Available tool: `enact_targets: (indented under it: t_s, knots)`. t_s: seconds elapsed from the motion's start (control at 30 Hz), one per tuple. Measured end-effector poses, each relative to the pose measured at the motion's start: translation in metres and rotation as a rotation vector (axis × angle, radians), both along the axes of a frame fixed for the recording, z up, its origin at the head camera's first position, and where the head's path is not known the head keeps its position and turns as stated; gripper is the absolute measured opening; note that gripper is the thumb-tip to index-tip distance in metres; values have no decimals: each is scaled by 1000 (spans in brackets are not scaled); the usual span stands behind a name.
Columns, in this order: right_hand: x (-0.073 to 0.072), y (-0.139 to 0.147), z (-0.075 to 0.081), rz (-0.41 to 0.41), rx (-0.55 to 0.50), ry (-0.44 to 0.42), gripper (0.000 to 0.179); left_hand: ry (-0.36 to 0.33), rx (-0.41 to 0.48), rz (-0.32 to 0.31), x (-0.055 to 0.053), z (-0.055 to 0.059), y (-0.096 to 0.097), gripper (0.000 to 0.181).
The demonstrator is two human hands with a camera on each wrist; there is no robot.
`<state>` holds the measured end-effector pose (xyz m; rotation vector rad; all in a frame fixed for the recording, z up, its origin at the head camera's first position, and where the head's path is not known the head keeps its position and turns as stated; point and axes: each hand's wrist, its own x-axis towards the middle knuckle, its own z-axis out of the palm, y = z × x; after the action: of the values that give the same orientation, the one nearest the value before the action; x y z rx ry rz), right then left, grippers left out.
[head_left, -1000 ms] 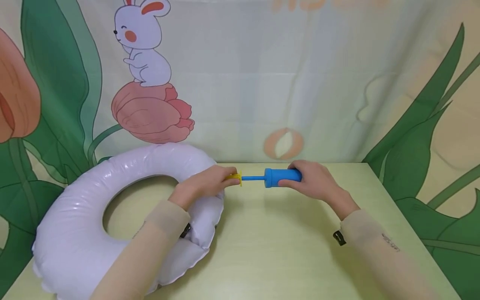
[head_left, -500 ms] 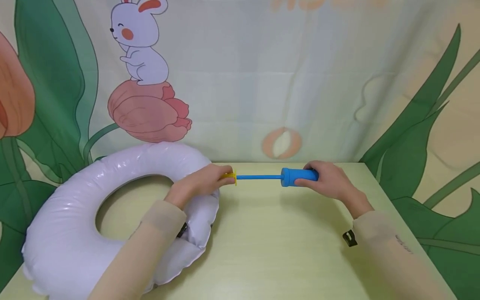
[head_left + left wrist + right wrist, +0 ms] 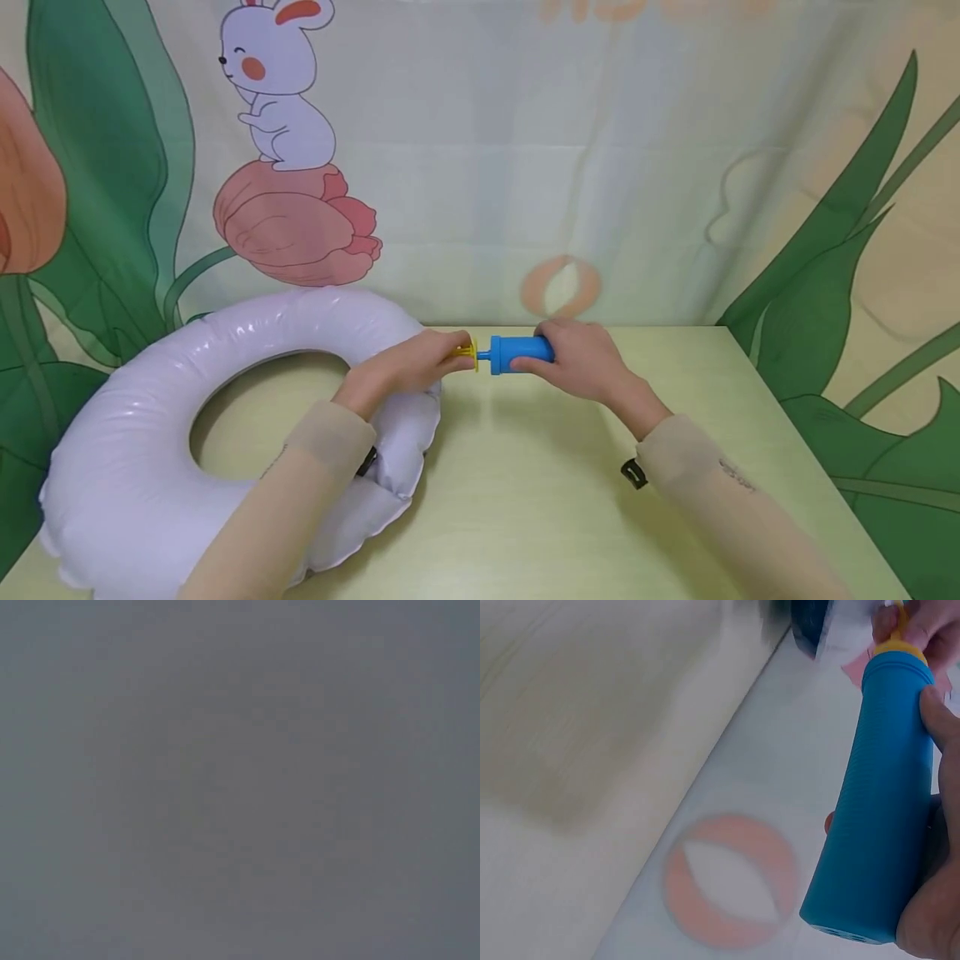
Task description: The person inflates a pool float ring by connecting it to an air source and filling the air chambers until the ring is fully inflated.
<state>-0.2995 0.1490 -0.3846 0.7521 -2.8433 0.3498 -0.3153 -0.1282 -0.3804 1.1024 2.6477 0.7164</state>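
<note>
A blue hand pump (image 3: 516, 355) lies level between my two hands, over the table. My right hand (image 3: 588, 360) grips its thick barrel, thumb along the near side. Fingers of my left hand (image 3: 411, 363) pinch the yellow end piece (image 3: 476, 355), which has a round flange. Only a short stretch of blue rod (image 3: 484, 356) shows between flange and barrel. In the right wrist view the ribbed barrel (image 3: 874, 802) runs diagonally, with small holes at its lower end. The left wrist view is a grey blur.
A white inflated swim ring (image 3: 127, 433) fills the left of the table (image 3: 525, 517), and my left forearm passes over it. Behind the table hangs a printed curtain (image 3: 465, 167) with a rabbit and tulips. Black clips (image 3: 633, 473) show at the sleeves.
My right hand first drew the barrel rightward, baring a long stretch of rod, then pushed it back left close to the yellow flange. My left hand has stayed nearly in place.
</note>
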Motion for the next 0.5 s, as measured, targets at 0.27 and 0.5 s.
enact_targets:
  t_s: [0.27, 0.5]
  knots:
    - [-2, 10, 0, -27, -40, -74, 59, -7, 17, 7, -1, -3, -7, 17]
    - [0, 66, -3, -65, -42, -132, 66, -12, 21, -17, -1, -2, -9, 16]
